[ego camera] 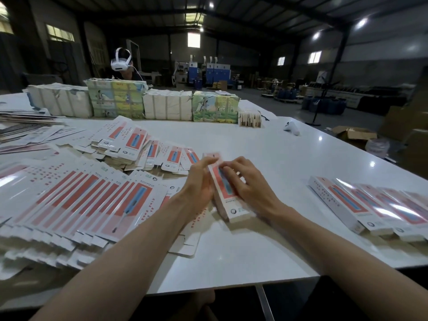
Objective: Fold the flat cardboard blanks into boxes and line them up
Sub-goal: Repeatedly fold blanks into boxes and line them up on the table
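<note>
Both hands hold one long white-and-red box (228, 205) above the white table (266, 246). My left hand (200, 184) grips its left side, thumb near the far end. Fingers of my right hand (246, 181) press down on the printed top face. The box stands partly formed, its near end pointing toward me. A fanned stack of flat blanks (81, 205) lies to the left. A row of folded boxes (370, 207) lies side by side at the right. One flat blank (187, 242) lies under my left forearm.
More loose blanks (143, 147) are heaped beyond my hands. Bundles of printed and white cartons (129, 100) line the table's far side, with a person in a white headset (121, 61) behind them. A white controller (292, 128) rests at far right. The table's near edge (231, 287) is close.
</note>
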Demonstrator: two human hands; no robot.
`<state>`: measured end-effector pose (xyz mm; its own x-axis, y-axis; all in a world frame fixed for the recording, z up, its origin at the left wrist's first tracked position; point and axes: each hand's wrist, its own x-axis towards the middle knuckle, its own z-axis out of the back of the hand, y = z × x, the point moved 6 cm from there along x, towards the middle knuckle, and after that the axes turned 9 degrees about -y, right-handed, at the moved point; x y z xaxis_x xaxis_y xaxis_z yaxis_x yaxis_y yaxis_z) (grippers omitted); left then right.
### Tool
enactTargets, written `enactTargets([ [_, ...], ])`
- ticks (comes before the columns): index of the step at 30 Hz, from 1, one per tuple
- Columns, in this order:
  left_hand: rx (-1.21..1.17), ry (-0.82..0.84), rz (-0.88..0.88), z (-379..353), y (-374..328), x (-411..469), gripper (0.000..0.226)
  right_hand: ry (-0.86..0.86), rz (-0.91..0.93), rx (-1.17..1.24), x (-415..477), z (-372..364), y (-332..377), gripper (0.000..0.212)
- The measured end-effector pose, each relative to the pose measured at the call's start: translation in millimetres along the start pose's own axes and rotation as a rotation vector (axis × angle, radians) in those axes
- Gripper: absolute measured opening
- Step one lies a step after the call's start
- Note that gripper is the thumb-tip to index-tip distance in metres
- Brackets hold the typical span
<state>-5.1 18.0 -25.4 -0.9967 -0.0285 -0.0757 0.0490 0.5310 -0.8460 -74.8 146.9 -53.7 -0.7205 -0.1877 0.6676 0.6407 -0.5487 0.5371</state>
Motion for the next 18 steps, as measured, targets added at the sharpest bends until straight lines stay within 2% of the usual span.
enactTargets([
  [4,-0.029,0.023,0.066,7,14,20,0.028,0.074,0.016,-0.23,-6,-3,13,0.055],
  [6,-0.003,0.04,0.065,8,20,33,0.028,0.083,0.001,-0.309,-10,-1,15,0.06],
  [10,0.207,0.027,-0.059,10,35,55,0.024,0.022,-0.044,-0.424,-14,24,10,0.052],
  [12,0.247,-0.002,-0.114,15,40,66,0.033,0.045,-0.109,-0.503,-15,45,-4,0.055],
  [14,0.275,0.01,-0.087,19,43,75,0.042,0.09,-0.192,-0.569,-22,70,-22,0.058],
  [18,0.372,0.013,-0.075,24,45,82,0.039,0.189,-0.257,-0.856,-47,114,-58,0.05],
])
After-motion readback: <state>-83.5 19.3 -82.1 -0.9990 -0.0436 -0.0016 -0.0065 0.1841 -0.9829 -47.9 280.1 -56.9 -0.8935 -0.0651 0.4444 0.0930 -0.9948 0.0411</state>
